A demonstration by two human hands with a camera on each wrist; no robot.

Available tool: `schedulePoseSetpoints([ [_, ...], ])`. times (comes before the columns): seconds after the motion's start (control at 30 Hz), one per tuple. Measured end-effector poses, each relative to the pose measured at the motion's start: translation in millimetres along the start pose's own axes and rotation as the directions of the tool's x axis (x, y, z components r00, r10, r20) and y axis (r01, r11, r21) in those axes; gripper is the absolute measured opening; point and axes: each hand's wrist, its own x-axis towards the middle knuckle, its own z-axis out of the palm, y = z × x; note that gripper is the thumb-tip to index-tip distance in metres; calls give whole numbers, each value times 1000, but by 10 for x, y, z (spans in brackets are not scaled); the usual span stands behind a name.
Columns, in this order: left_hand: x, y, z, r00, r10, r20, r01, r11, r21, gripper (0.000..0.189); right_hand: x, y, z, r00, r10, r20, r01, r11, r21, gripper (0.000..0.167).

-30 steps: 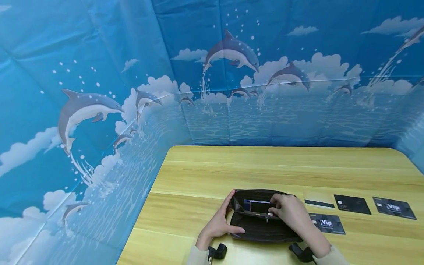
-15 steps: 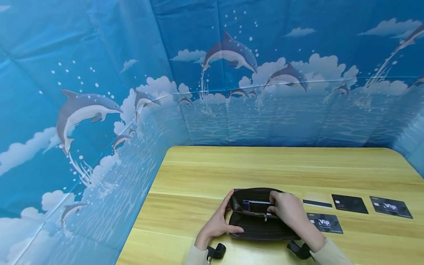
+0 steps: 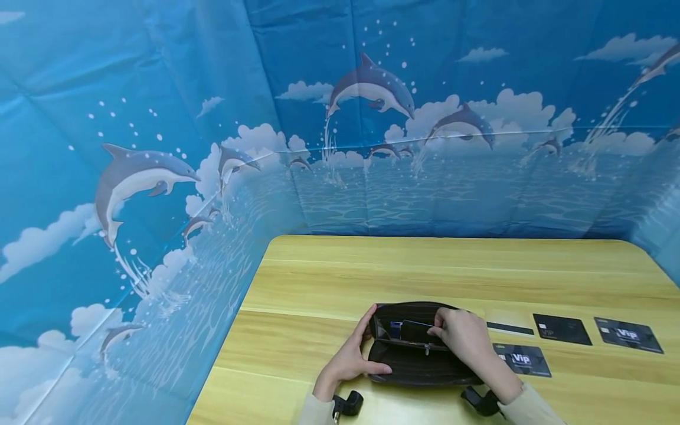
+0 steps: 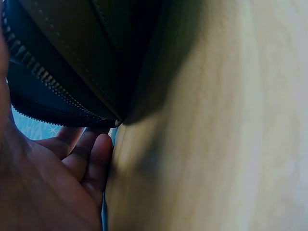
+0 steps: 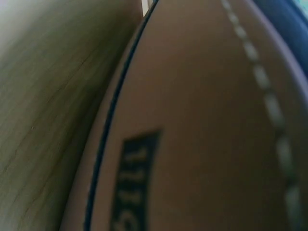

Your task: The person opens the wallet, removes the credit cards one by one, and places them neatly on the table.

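A dark brown zip wallet lies spread wide on the table. My left hand grips its left end, thumb over the front flap and fingers behind. The left wrist view shows curled fingers at the zip's end. Inside the wallet, my right hand pinches the right end of a black card. A blue card shows just left of it in the same section. A zip pull hangs at the middle divider. Wallet leather fills most of the right wrist view, where my right hand is hidden.
Right of the wallet on the wooden table lie a black VIP card, a grey Vip card, another grey Vip card partly behind my right wrist, and a pale card with a dark stripe. A dolphin-print curtain surrounds the table.
The black card has shifted and tilted slightly inside the wallet, with my right fingers at its right end. The left hand and wallet stay nearly still.
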Motion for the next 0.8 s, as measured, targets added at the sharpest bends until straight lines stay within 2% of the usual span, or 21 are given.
schedulePoseSetpoints([
  [0.5, 1, 17, -10, 1000, -9, 3, 9, 1000, -13, 117, -19, 7, -1, 999, 39, -5, -39, 999, 38, 27],
  [0.8, 4, 3, -5, 1000, -11, 2, 11, 1000, -2, 117, -30, 16, 24, 999, 33, -25, -32, 999, 26, 26],
])
